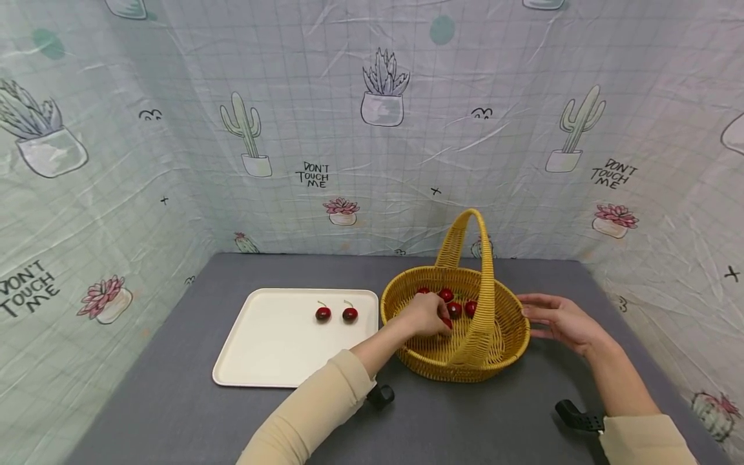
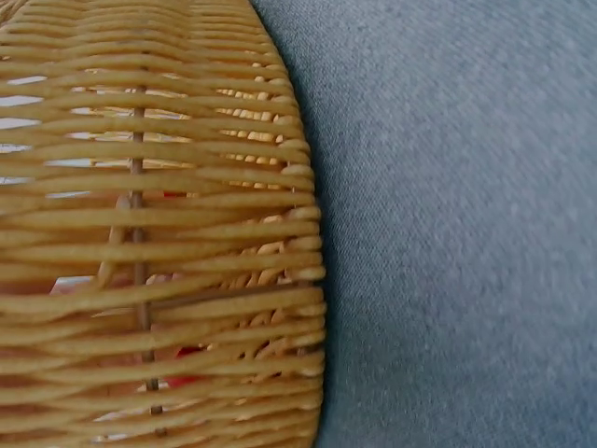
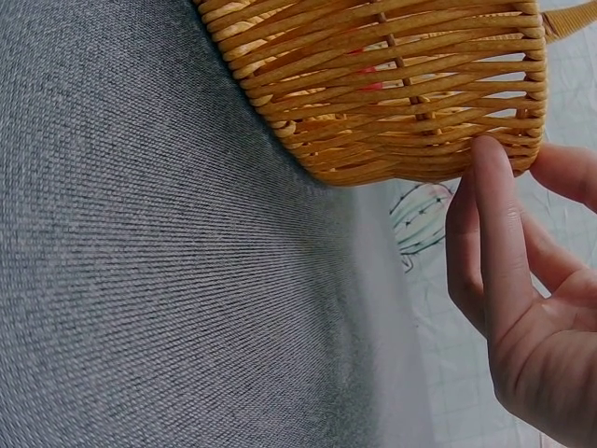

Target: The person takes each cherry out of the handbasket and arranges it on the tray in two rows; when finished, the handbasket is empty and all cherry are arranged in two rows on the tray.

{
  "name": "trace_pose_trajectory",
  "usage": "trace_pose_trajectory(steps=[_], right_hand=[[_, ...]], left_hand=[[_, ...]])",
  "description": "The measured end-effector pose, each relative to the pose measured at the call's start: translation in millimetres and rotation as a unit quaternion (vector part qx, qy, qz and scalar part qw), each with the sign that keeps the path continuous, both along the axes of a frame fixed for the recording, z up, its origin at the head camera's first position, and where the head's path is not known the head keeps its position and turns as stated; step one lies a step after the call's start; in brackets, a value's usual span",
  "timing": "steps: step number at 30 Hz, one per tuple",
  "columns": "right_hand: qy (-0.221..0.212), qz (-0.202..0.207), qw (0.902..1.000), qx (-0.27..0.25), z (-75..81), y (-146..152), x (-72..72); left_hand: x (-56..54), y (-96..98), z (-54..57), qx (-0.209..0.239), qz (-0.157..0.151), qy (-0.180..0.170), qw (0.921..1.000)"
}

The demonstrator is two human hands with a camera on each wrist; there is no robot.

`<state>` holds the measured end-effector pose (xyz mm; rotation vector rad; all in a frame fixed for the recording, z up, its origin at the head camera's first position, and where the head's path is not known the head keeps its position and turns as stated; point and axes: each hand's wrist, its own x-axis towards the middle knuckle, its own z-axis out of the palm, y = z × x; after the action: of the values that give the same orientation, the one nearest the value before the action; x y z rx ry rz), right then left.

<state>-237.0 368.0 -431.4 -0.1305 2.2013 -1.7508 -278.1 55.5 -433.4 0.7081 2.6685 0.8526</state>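
Observation:
A yellow woven basket (image 1: 418,361) with a tall handle stands on the table, several red cherries (image 1: 445,295) inside it. My left hand (image 1: 427,315) reaches over its left rim and pinches a cherry (image 1: 446,323), partly covered by the fingers. At the right rim, the fingertips of my right hand (image 1: 566,321) touch the basket, fingers mostly straight. The right wrist view shows this right hand (image 3: 532,308) against the basket's wall (image 3: 420,103). In the left wrist view the basket's weave (image 2: 187,224) hides the left hand's work.
Left of the basket lies a white tray (image 1: 273,342) bearing two stemmed cherries, one cherry (image 1: 323,314) beside another cherry (image 1: 350,314). A grey cloth (image 1: 453,420) covers the table. Patterned curtains (image 1: 314,129) enclose the back and sides.

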Motion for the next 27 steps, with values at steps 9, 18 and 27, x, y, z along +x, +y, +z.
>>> trace_pose_trajectory(steps=[9, 18, 27], right_hand=[[0.0, 0.002, 1.0, -0.005, 0.6, -1, 1.2], [0.006, 0.004, 0.9998, -0.016, 2.1, 3, 2.4], [0.001, 0.0, 1.0, 0.0, 1.4, 0, -0.1]], left_hand=[[2.9, -12.8, 5.0, 0.024, -0.027, -0.006, 0.9993], [6.9, -22.8, 17.4, 0.07, -0.056, -0.013, 0.9959], [12.2, -45.3, 28.3, 0.125, -0.031, 0.002, 0.9916]])
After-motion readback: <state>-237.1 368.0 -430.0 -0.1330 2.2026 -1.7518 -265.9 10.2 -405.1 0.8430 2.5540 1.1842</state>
